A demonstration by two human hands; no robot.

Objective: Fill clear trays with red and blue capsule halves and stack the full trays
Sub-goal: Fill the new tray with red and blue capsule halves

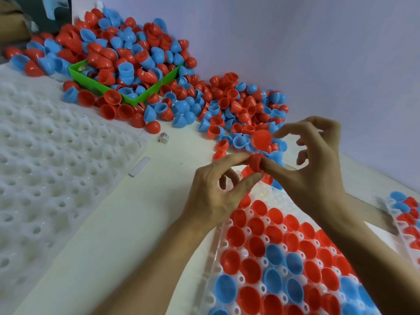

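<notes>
A clear tray (212, 262) lies at the lower right, most of its cups holding red and blue capsule halves open side up. Above its far end my left hand (216, 194) pinches a red capsule half (255, 164) between index finger and thumb. My right hand (316, 176) faces it, its thumb tip against that same half. A second red half (261, 138) hovers just above, touching my right index fingertip. My right hand's other fingers are curled.
A big loose pile of red and blue halves (241, 105) spreads along the wall, spilling over a green bin (95, 84). Empty clear trays (45, 167) lie at the left. Another filled tray (405, 217) sits at the right edge. A small white piece (164, 138) lies on the table.
</notes>
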